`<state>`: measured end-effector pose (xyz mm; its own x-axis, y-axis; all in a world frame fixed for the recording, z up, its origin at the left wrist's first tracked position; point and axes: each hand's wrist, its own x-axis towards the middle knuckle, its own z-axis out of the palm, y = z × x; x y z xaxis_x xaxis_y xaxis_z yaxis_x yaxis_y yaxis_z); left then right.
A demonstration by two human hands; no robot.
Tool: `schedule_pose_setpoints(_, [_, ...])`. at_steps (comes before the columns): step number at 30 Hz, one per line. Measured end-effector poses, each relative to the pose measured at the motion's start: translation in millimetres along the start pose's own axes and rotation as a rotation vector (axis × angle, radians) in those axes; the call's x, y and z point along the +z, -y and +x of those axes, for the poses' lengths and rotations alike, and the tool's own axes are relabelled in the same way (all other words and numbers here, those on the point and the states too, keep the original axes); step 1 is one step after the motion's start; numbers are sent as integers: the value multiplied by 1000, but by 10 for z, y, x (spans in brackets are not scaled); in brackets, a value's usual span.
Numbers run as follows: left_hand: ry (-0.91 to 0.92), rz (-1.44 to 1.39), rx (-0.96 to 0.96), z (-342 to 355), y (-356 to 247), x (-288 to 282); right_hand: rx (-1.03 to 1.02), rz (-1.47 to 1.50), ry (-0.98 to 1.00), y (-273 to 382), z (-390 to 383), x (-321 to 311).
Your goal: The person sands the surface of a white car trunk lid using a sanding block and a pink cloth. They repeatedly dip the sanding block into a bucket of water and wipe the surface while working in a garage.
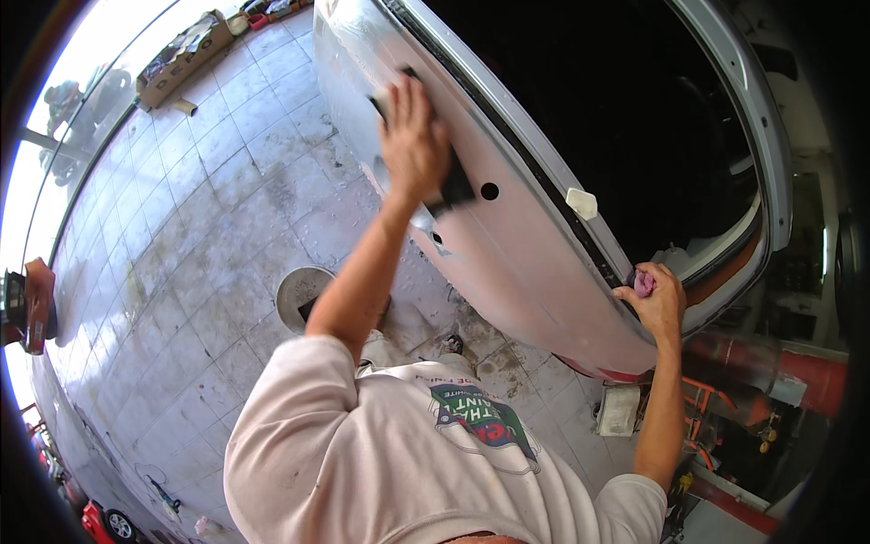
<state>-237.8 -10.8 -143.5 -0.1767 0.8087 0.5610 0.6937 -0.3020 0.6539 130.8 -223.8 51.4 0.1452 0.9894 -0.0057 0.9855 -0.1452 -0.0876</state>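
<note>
The car door point(530, 263) in front of me has a pale pinkish, dull, patchy surface with a round dark hole. My left hand point(415, 150) presses a dark sheet of sandpaper point(456, 189) against that panel, its fingers stretched along the sheet and slightly blurred. Parts of the sandpaper show past the fingertips and beside the wrist. At the lower right end of the window, my right hand point(657, 299) rests on the door's top edge, closed around a crumpled pink-purple cloth or sponge point(644, 285); which of the two, I cannot tell.
A pale round bucket point(292, 295) stands on the tiled floor point(199, 236) by my left forearm. A small whitish piece point(582, 204) sits on the window ledge. Far left lies a cardboard box point(186, 59) full of things. Red and orange equipment point(770, 367) stands at the right.
</note>
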Motion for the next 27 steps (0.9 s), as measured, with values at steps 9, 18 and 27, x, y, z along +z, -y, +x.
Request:
schedule_pose_setpoints(9, [2,-57,167,-593,-540,5,-342,-89,-293,-817,-480,-71])
schedule_pose_setpoints(18, [-61,51,134,-1532,-1452,147,-362,-51,-504,-900,-507,195])
schedule_pose_setpoints(27, [316,-215,156,-2331,-2124,-250,-460,22,-610,-1009,-547,227])
